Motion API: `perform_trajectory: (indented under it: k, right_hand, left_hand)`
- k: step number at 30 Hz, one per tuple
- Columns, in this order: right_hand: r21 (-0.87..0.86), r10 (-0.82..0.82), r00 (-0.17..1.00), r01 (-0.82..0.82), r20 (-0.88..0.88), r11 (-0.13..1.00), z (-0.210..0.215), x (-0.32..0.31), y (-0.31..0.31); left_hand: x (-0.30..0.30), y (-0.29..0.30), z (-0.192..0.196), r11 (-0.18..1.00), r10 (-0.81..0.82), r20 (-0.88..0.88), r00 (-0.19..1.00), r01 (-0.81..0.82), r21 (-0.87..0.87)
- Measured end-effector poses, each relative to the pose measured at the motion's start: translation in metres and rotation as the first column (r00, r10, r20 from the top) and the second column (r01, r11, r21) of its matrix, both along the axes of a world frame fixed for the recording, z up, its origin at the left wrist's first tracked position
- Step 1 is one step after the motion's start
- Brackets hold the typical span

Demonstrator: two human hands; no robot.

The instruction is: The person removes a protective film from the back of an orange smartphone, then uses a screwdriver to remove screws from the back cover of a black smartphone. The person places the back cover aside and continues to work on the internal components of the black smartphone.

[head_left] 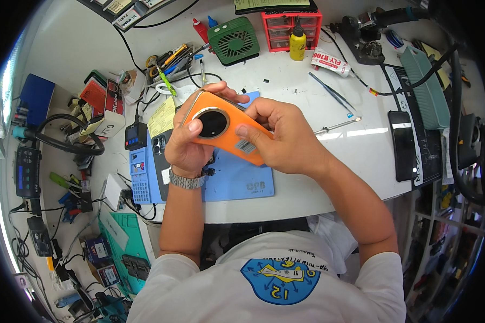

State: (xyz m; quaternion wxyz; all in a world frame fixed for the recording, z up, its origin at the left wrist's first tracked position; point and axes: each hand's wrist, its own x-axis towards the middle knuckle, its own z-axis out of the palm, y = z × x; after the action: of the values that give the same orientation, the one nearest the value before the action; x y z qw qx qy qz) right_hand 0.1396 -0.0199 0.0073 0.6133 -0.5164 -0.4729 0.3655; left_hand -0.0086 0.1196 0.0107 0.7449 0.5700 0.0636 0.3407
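Note:
An orange smartphone [233, 135] with a big round black camera ring is raised over the bench, its back turned up. My left hand [191, 140] grips its left end, thumb beside the camera ring and fingers curled behind the far edge. At the other end my right hand [283, 134] pinches it, the thumb lying on the back near a small printed label. The phone's screen side is hidden. Below it lies a blue repair mat [237, 185]. A dark phone [160, 156] with several camera lenses rests on that mat, left of my left wrist.
A green fan [233, 40], a red drawer box [291, 32] and a yellow bottle [297, 43] stand at the back. Tweezers [331, 90] and a glue tube [330, 63] lie to the right. Farther right are a black phone [402, 145] and a teal tray [423, 89].

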Motion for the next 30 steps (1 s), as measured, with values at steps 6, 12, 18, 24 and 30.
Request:
perform_trajectory:
  k: [6, 12, 18, 24, 30]
  right_hand:
    - [0.257, -0.367, 0.793, 0.272, 0.485, 0.927, 0.001, -0.004, 0.002]
    - [0.474, -0.503, 0.604, 0.225, 0.618, 0.851, -0.006, -0.010, 0.005]
    - [0.303, -0.379, 0.755, 0.247, 0.535, 0.920, -0.006, -0.010, 0.001]
    - [0.496, -0.639, 0.491, 0.402, 0.592, 0.770, 0.008, 0.007, -0.004]
    - [0.494, -0.604, 0.631, 0.372, 0.487, 0.786, -0.003, 0.024, 0.009]
  left_hand:
    - [0.005, -0.008, -0.004, 0.870, 0.391, 0.038, 0.920, -0.383, 0.310]
    - [0.006, -0.017, -0.006, 0.907, 0.389, -0.076, 0.918, -0.367, 0.208]
    - [0.002, -0.013, -0.005, 0.966, 0.257, -0.060, 0.965, -0.258, -0.004]
    - [0.002, -0.009, -0.005, 0.968, 0.239, -0.067, 0.969, -0.243, -0.065]
    - [0.000, -0.001, -0.009, 0.973, 0.220, -0.115, 0.969, -0.226, -0.042]
